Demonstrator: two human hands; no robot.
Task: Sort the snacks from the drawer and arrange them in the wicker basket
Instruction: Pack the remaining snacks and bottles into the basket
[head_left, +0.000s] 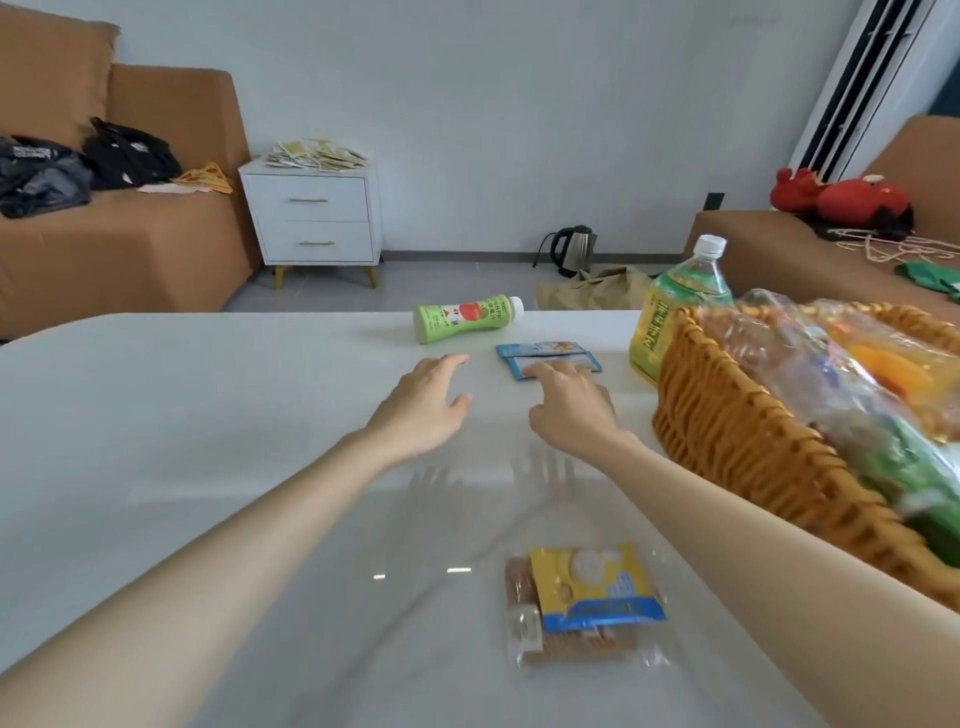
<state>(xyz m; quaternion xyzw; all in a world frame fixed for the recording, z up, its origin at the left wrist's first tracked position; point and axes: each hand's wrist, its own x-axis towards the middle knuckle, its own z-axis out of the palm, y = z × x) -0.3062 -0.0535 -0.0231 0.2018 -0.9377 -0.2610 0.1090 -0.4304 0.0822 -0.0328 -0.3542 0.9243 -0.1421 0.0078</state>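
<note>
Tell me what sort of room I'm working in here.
Most likely a home living room: brown sofas along the wall, a white two-drawer side cabinet beside one, and an electric kettle on the floor beyond the white table.

table (208, 441) left open — basket (727, 431) blocks right

One head-worn wide-angle view looks forward and down across the white surface (208, 415), close over both outstretched forearms
</note>
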